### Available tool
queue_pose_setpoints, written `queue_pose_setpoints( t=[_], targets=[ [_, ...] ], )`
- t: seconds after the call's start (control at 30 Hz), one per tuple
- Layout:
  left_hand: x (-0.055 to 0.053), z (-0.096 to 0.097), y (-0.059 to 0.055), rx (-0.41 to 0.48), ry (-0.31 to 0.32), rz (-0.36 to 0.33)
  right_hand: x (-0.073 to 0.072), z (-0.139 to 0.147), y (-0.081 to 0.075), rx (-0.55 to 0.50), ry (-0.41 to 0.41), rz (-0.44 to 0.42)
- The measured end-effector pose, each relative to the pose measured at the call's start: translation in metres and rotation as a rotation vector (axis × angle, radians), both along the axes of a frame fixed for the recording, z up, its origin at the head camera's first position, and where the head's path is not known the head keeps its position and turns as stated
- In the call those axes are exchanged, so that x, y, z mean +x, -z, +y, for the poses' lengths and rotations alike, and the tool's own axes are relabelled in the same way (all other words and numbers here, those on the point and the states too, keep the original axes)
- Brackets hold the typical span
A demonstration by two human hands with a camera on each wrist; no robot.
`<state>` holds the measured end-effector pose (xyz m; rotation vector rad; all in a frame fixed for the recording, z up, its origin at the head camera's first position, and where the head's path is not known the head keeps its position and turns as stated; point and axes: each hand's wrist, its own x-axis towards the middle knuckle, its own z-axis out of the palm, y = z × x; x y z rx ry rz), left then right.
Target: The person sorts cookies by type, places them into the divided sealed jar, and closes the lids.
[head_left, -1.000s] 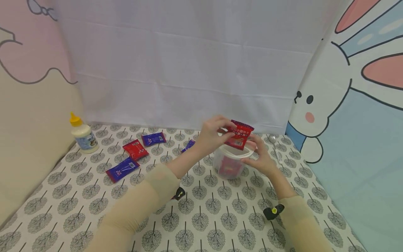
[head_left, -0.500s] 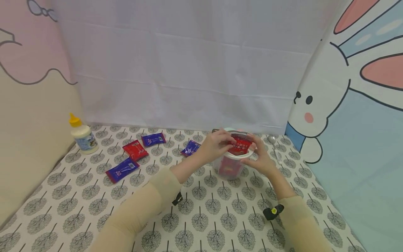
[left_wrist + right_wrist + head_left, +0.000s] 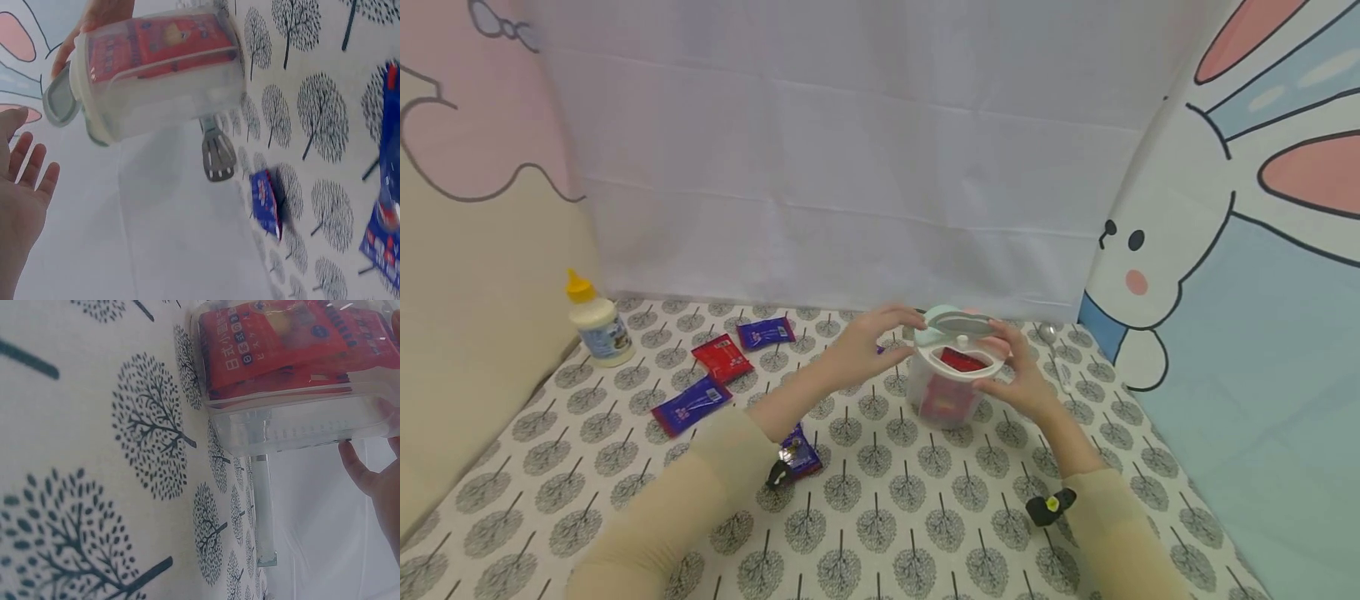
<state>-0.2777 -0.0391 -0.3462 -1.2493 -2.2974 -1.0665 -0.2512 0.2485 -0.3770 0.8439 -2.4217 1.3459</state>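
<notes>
- Tree-print cloth (image 3: pixel 872 533): spread over the table, everything standing or lying on it.
- Clear container (image 3: pixel 925 408): upright, right of centre; round flap (image 3: pixel 958 323) raised at the top, mouth uncovered. Red packets (image 3: pixel 181 44) inside, seen through the wall; red also shows at the mouth.
- Left hand (image 3: pixel 868 346): beside the container's top, just apart from it; grip wide, thumb away from fingers, nothing held.
- Right hand (image 3: pixel 1022 375): holds the container at its right side near the rim, thumb toward the near side, fingers farther back.
- Bottle (image 3: pixel 601 329): yellow cap, upright, far left.
- Flat red packet (image 3: pixel 722 358): lies between two blue packets (image 3: pixel 692 404); another blue packet (image 3: pixel 800 454) nearer, partly behind the left wrist.
- Spoon (image 3: pixel 1056 354): lying right of the container.
</notes>
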Motion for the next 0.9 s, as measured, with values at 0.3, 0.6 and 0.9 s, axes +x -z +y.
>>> queue_pose_setpoints(
  t=[0.3,0.6,0.9],
  targets=[
    [-0.008,-0.100,-0.007,-0.179,-0.122,-0.200,0.000,-0.002,0.001,-0.002,0.013,-0.007],
    [-0.018,-0.183,0.024,-0.222,-0.366,-0.309,0.000,0.000,0.003,0.004,0.009,-0.010],
    [-0.027,-0.236,0.068,-0.206,-0.519,-0.451,0.000,0.001,0.002,-0.005,-0.001,-0.028]
  ],
)
